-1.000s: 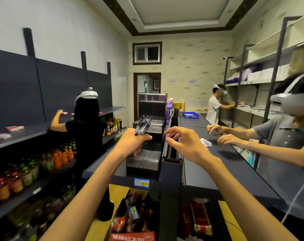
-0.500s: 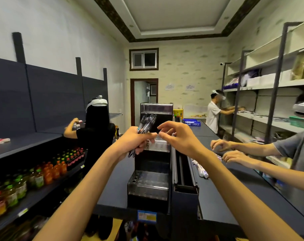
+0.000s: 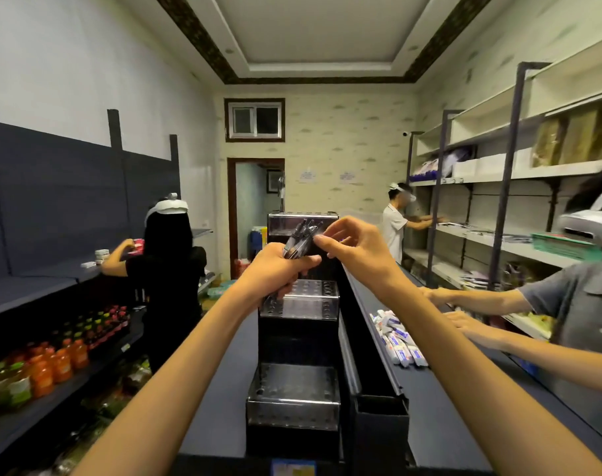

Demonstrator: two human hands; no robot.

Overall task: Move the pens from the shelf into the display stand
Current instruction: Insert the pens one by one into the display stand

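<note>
bottles [image 3: 57, 364]: orange drinks in rows on the low dark shelving at the far left, well apart from the work and no part of it
left hand [image 3: 279, 271]: fingers curled tight round the lower part of the bundle, thumb across the front; it serves as the holder, keeping the spares together and raised over the stand so single ones can be drawn off
pens [image 3: 301, 240]: a dark bundle fanned up and to the right out of the left fist, caps uppermost, held above the middle tier; their exact number is too blurred to tell
display stand [image 3: 294, 396]: a stepped black rack with clear perforated tiers, standing on the dark counter straight ahead, near tier lowest; the rows of holes look made to take the pens upright, and every hole in view appears unfilled, so the filling seems barely begun
right hand [image 3: 353, 243]: thumb and forefinger closed on the upper end of the bundle, the other fingers loosely bent; it looks set to pick out one pen, though whether it grips one alone cannot be told
small tubes [image 3: 397, 341]: white packets heaped in the channel right of the stand
another person's hands [image 3: 464, 317]: flat on the right-hand counter, apart from the stand
</note>
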